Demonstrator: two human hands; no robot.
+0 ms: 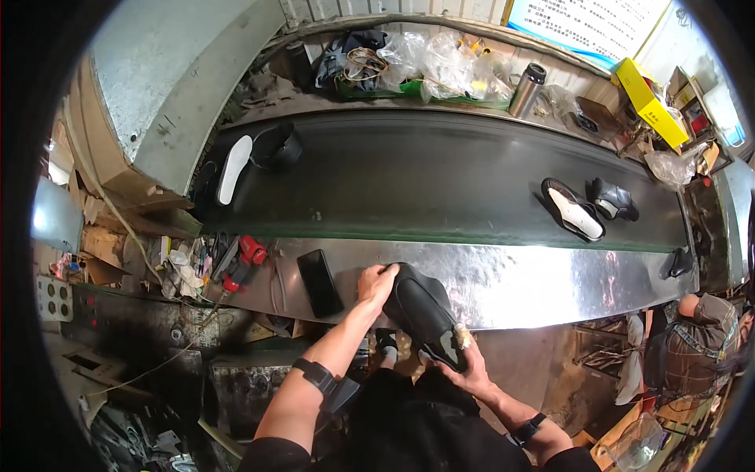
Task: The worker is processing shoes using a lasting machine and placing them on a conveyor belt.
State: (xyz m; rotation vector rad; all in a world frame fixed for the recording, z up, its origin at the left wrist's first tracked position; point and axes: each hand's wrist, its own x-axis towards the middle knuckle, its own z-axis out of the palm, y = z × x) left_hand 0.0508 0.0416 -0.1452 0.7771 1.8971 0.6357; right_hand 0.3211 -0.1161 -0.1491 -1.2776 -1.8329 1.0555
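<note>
A black leather shoe (417, 304) is held tilted over the near edge of a shiny steel ledge (503, 275). My left hand (378, 285) grips its far left end, fingers curled round the leather. At the near end, my right hand (472, 368) is closed on the shoe's opening, where a pale patch shows by the fingers. The shoe hides some of the fingertips of both hands. A black phone (318, 283) lies on the ledge left of my left hand.
Beyond the ledge runs a black conveyor belt (409, 173). It bears a white-soled shoe (572, 208), a black shoe (613, 198), a white sole (234, 171) and a black rounded object (277, 146). A red tool (252, 250) lies left; a person (696, 346) is at right.
</note>
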